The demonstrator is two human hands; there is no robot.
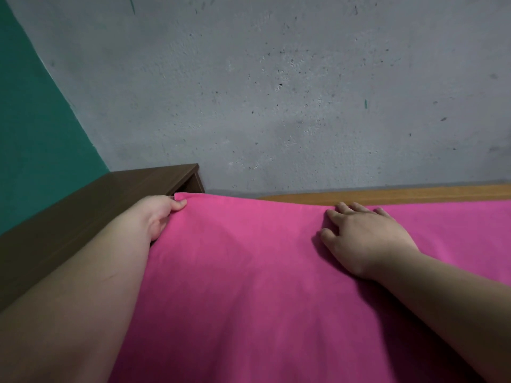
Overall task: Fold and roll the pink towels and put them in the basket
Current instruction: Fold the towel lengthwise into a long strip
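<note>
Grey concrete wall (276,92) rises close behind the table's far edge (401,195). Pink towel (249,272) lies spread across it; left hand (157,217) pinches its far-left corner, right hand (362,239) presses flat, fingers spread.

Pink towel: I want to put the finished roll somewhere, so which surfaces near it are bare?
The pink towel covers most of the surface. Bare: the light wooden strip between towel and wall, and the dark brown ledge beside the left hand. The right hand presses the towel.
</note>
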